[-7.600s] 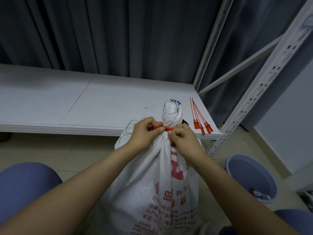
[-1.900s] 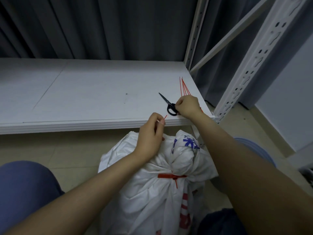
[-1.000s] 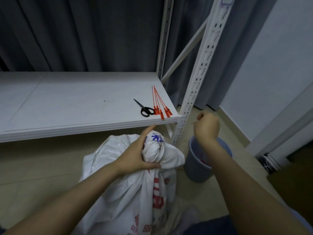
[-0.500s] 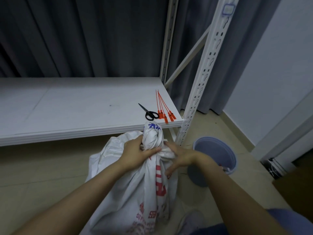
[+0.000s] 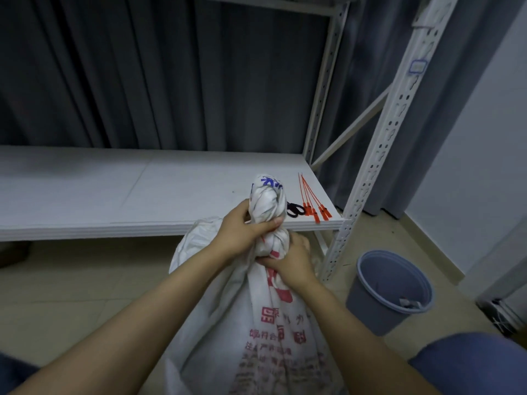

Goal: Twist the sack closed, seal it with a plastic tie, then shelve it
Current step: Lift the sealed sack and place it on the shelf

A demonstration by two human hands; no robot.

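Note:
A white woven sack [image 5: 265, 323] with red print stands upright in front of me, its twisted top [image 5: 266, 201] poking up before the shelf edge. My left hand [image 5: 242, 232] grips the twisted neck from the left. Just below it, my right hand [image 5: 291, 260] grips the neck from the right. A small piece of the red plastic tie [image 5: 261, 239] shows between my hands; the remainder is hidden. The white shelf board [image 5: 142, 192] lies behind the sack at about the height of its top.
Spare red ties [image 5: 312, 201] and black scissors [image 5: 295, 210] lie at the shelf's right front corner. A perforated white upright [image 5: 379, 155] stands right of the sack. A blue bin [image 5: 390, 289] sits on the floor beyond it. Dark curtains hang behind.
Both hands have closed round the sack's neck and the sack has come up, its top now level with the shelf. Earlier my right hand moved from over the bin to the sack.

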